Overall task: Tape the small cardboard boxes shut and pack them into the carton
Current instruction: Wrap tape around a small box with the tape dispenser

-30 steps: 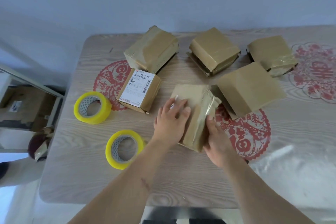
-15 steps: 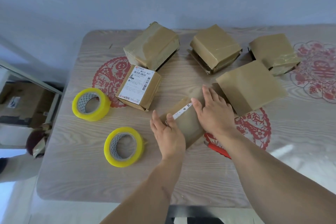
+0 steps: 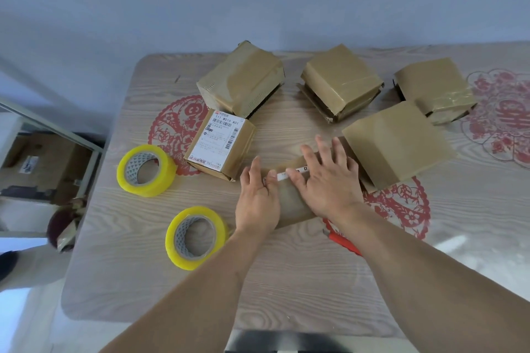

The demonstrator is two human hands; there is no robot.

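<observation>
A small brown cardboard box lies near the table's middle under both my hands. My left hand presses on its left side, fingers together. My right hand lies flat on its top with fingers spread, next to a white label strip. Several other small boxes stand around it: one with a white shipping label, a taped one behind that, one at the back centre, one at the back right, and a plain one to the right. Two yellow tape rolls lie at the left.
The wooden table carries red paper-cut patterns. A red-handled tool lies partly hidden under my right forearm. To the left, below the table, a larger cardboard carton sits on the floor. A wall runs behind the table.
I turned the box from tilted on edge to lying flat. My right hand came from its right side onto its top, and my left hand slid to its left side.
</observation>
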